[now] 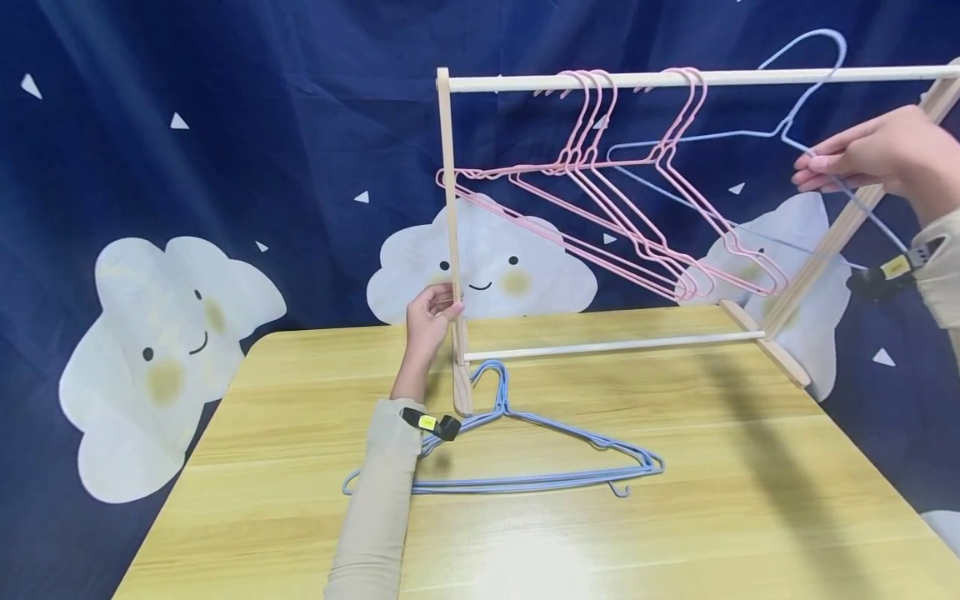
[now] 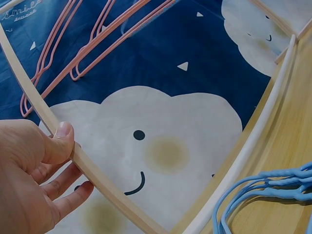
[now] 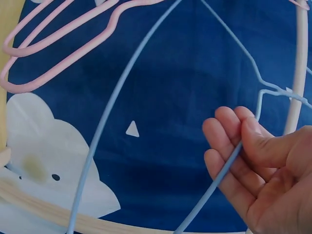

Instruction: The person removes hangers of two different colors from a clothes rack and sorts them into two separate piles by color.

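Note:
My right hand [image 1: 885,158] pinches one shoulder of a blue wire hanger [image 1: 783,127] at the right end of a wooden rack. Its hook arches above the top rail [image 1: 510,83]; whether it rests on the rail I cannot tell. In the right wrist view the thumb and fingers hold the blue wire [image 3: 209,191]. My left hand [image 1: 431,321] grips the rack's left upright [image 1: 450,208] between thumb and fingers, low down. Several pink hangers [image 1: 592,158] hang from the rail in two groups. On the table below lie several stacked blue hangers [image 1: 525,482], partly covered by my left forearm.
A white lower bar [image 1: 615,344] joins the rack's feet, and the right foot [image 1: 772,354] stands near the table's back edge. The wooden table [image 1: 600,542] reaches back to a dark blue curtain [image 1: 315,167] printed with clouds.

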{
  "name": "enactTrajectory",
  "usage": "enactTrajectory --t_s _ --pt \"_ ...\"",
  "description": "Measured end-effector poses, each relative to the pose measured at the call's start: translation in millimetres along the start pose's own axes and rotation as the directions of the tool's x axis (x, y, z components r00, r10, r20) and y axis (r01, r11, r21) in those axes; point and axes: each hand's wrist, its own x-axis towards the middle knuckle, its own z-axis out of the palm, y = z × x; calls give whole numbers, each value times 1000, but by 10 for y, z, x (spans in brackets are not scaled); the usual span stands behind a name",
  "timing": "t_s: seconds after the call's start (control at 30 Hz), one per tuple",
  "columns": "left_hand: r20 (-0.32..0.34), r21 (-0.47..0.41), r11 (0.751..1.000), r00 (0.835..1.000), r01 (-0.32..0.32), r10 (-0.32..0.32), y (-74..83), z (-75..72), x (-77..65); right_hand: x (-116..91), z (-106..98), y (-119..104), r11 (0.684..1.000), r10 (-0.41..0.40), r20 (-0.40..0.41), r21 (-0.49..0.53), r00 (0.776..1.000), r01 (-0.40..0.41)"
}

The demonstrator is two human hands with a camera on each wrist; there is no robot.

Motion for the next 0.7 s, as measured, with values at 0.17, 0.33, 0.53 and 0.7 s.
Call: enactTrajectory --t_s 0.17,0.33,0.53,0.7 --pt "1 4 1000 1000 -3 3 9 -2 -4 -102 -107 206 989 -27 -18 148 999 29" --pt "-3 7 1000 1000 -6 6 22 -8 -6 -179 -129 546 974 -5 27 228 1000 -1" --pt "-5 17 1000 1000 6 -6 28 -10 -13 -173 56 1010 985 -3 47 175 999 -5" --pt "-1 13 1000 1000 3 -3 25 -11 -23 -108 299 1330 954 53 130 286 990 -88"
